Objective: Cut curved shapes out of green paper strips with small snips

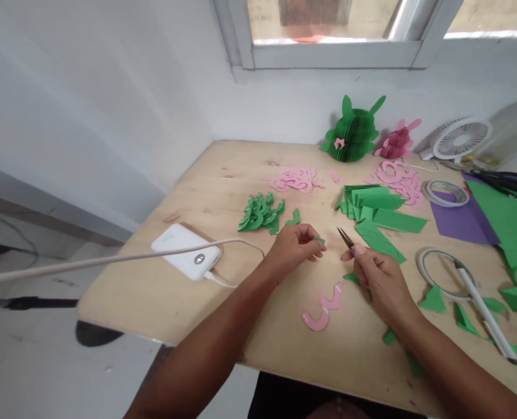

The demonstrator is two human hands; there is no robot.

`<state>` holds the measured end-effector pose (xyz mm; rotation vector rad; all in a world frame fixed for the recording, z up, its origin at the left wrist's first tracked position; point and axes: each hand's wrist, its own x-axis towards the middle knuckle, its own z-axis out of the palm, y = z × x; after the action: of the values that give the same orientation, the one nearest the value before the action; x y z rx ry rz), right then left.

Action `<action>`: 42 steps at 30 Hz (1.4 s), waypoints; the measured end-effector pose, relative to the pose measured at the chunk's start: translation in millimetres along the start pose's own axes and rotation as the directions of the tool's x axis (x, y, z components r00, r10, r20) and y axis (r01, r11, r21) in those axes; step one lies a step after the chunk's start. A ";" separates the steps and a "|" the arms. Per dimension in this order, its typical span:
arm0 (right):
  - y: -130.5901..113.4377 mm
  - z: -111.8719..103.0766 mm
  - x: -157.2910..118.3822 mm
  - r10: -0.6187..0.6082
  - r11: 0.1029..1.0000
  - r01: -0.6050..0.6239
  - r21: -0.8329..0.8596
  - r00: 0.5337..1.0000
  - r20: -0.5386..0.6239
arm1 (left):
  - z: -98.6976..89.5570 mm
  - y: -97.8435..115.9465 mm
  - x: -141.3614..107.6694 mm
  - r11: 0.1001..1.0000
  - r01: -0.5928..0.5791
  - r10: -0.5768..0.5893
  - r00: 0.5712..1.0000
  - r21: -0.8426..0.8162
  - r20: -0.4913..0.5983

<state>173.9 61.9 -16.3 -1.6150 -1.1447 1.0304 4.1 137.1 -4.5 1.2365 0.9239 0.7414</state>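
Observation:
My left hand [300,247] pinches a small green paper piece [320,240] between thumb and fingers, above the wooden table [188,203]. In my right hand [378,273] is a small pair of scissors [345,237], slender metal blades pointing up and left toward the left hand; its handles are hidden in the palm. A pink curved paper cutout [317,320] with white strips on it lies below, between my forearms. Just beyond my left hand are a pile of green curved cutouts [260,212] and a single green cutout [293,217].
Folded green paper strips [371,203] and pink cutouts [297,179] lie farther back. A green paper figure [354,137] stands by the wall near a white fan [461,139]. A white power bank [186,251] with a cable is at left; tape [445,195] and a pen [487,314] at right.

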 end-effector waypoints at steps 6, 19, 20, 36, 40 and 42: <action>2.6 3.4 0.3 -0.016 0.997 0.017 0.070 1.000 -0.012 | -0.6 -9.9 5.9 0.953 -0.068 0.080 0.996 0.294 -0.031; 11.7 5.2 3.6 -0.096 0.976 0.118 0.184 0.988 -0.121 | 9.2 -11.3 1.9 0.762 -0.153 0.243 0.968 0.629 -0.059; 10.5 4.4 3.2 -0.091 0.972 0.118 0.203 0.986 -0.137 | 10.4 -11.0 1.1 0.754 -0.178 0.244 0.969 0.632 -0.019; 9.0 -0.8 6.0 -0.096 0.952 0.153 0.263 0.971 -0.219 | 30.9 -1.8 42.3 0.065 -0.162 0.333 0.934 0.985 0.132; 7.9 -1.9 6.5 -0.087 0.944 0.154 0.293 0.970 -0.227 | 36.4 -8.8 69.4 -0.061 -0.205 0.356 0.910 0.977 0.213; 7.7 -2.1 6.4 -0.085 0.939 0.155 0.307 0.970 -0.229 | 38.0 -12.1 80.5 -0.066 -0.207 0.357 0.909 0.976 0.217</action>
<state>179.1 66.2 -23.9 -1.3394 -0.8676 0.8882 74.2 188.1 -27.9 2.8646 1.3690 0.3267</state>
